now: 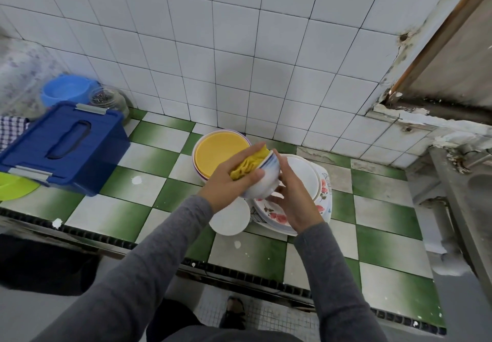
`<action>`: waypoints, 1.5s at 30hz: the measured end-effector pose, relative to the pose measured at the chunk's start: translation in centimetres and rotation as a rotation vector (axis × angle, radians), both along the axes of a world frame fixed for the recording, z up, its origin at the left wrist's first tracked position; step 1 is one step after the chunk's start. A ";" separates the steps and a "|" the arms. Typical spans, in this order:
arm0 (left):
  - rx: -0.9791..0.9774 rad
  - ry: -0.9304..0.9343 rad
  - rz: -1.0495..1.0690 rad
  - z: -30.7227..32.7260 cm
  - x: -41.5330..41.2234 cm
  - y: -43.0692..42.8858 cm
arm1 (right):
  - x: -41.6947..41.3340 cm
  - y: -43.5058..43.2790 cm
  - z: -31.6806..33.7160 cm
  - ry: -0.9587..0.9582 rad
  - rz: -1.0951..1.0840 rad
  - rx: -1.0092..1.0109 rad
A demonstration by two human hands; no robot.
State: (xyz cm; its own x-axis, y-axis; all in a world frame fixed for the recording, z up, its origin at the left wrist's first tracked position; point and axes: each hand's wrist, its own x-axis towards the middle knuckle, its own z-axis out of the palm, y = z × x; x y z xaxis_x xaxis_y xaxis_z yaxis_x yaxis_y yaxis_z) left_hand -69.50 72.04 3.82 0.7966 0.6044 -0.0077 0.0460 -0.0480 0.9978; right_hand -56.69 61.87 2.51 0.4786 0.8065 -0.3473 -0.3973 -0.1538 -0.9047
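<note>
Currently, bowl (266, 179): our left hand (229, 184) clutching yellow cloth (249, 164) inside it, right hand (295, 200) gripping its wall. We are advising firm cradle, full-rim sweeps.

Count: one blue-rimmed bowl (262, 182); one yellow cloth (247, 166); one blue lidded box (66, 147); one glass jar (106, 99); one blue basin (64, 90).

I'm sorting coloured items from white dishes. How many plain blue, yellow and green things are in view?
Blue: 2 (storage box, plastic bowl)
Yellow: 2 (plate, cloth)
Green: 1 (dish)
Total: 5
</note>
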 end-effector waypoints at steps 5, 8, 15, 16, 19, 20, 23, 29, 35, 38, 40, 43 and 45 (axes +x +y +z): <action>-0.395 -0.152 0.149 -0.3 0.0 0.3 | -0.6 0.8 -0.1 0.208 -0.019 0.161; -0.537 -0.222 0.258 -0.6 -0.1 1.0 | -0.5 1.2 0.7 0.198 -0.037 0.109; -0.573 -0.294 0.461 -0.5 -0.3 2.9 | -0.7 2.0 1.0 0.320 -0.135 0.214; -0.547 -0.300 0.490 -0.6 -0.3 3.3 | -1.0 2.2 1.2 0.349 -0.153 0.229; -0.396 -0.222 0.580 -1.0 -0.7 4.4 | -2.0 3.0 2.1 0.416 -0.202 0.256; -0.336 -0.192 0.619 -1.1 -1.0 4.8 | -2.3 3.3 2.4 0.421 -0.208 0.261; -0.167 -0.096 0.722 -1.0 -2.2 6.0 | -2.6 3.9 3.5 0.377 -0.217 0.288; 0.023 -0.105 0.693 1.9 -2.3 7.4 | -3.7 6.1 5.5 0.001 -0.245 0.189; 0.176 -0.185 0.346 2.4 -0.4 6.5 | -6.0 9.1 7.5 -0.337 -0.264 0.177; 0.177 -0.264 0.346 3.1 0.1 6.9 | -6.2 9.6 8.2 -0.385 -0.304 0.178; 0.136 -0.271 0.380 4.0 0.4 7.9 | -6.5 9.9 8.4 -0.418 -0.296 0.167; 0.193 -0.211 0.407 4.9 0.8 9.6 | -7.1 10.3 8.8 -0.427 -0.293 0.183; 0.337 -0.215 0.384 4.9 0.7 10.1 | -7.0 10.6 9.2 -0.407 -0.318 0.203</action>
